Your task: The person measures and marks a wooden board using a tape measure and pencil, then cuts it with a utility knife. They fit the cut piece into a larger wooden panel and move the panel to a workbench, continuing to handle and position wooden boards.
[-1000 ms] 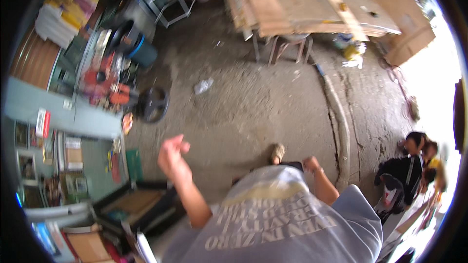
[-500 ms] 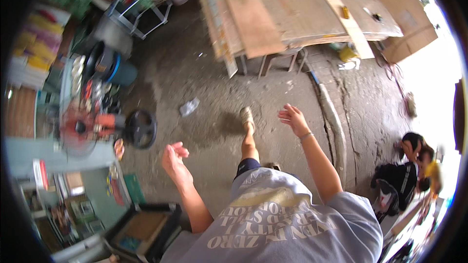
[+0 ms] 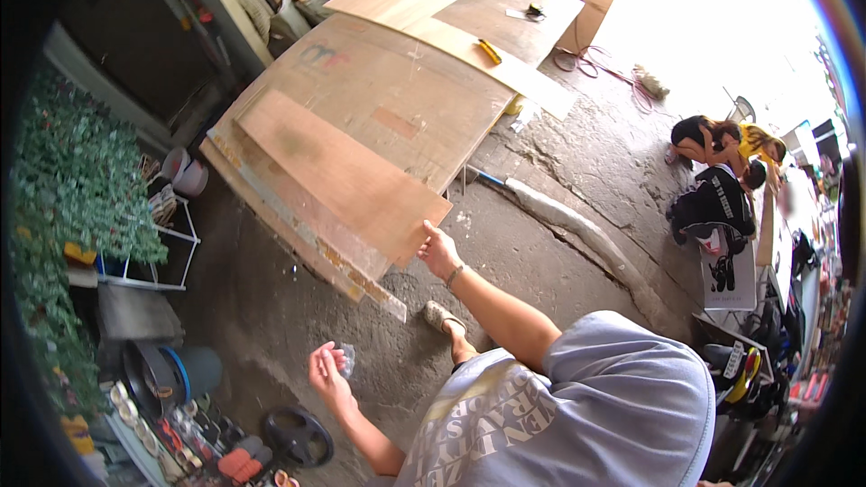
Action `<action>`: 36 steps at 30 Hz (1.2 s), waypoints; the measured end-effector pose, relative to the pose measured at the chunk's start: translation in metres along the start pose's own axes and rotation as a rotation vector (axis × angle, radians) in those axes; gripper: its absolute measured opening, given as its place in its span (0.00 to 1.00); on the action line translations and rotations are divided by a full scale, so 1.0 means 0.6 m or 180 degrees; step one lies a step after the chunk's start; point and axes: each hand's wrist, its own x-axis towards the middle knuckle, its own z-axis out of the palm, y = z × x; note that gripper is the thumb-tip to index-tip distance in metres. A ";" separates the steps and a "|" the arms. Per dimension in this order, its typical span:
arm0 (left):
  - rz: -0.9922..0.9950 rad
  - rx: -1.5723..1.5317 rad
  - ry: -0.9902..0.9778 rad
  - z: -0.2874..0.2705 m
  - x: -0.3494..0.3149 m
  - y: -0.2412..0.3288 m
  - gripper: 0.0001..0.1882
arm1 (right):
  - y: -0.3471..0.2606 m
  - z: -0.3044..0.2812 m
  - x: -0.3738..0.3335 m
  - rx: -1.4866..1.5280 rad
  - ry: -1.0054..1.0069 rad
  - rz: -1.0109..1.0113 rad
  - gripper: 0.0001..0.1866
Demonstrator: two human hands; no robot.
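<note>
My right hand is at the near end of a long reddish-brown plywood board, its fingers closed round the edge by the corner. The board lies along the near side of a large worktable topped with a worn wooden sheet. Lower and to the left, my left hand hangs over the floor with its fingers apart and nothing in them. A crumpled clear plastic bag shows just beyond its fingertips, apparently on the floor. Across the table lie a pale wooden strip and a yellow tool.
A wrapped pipe or hose runs along the cracked concrete floor to the right. Two people crouch at the far right. On the left are a metal frame, a blue-rimmed bin and a black steering wheel.
I have stepped closer to the table and my view has turned. My right hand has reached forward and taken hold of the plywood board's end. My left hand stays low and free.
</note>
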 end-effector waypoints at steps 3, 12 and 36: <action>0.0045 -0.0100 0.0109 0.002 0.057 0.009 0.13 | -0.028 0.089 -0.064 0.0442 -0.0562 -0.0490 0.22; 0.0308 -0.0257 -0.0678 0.149 0.107 0.090 0.15 | -0.382 0.103 -0.160 -0.0096 -0.0157 -0.2719 0.21; 0.0244 0.0312 -0.2681 0.988 0.052 0.120 0.11 | -0.814 -0.548 -0.565 -0.1652 0.3563 -0.4327 0.20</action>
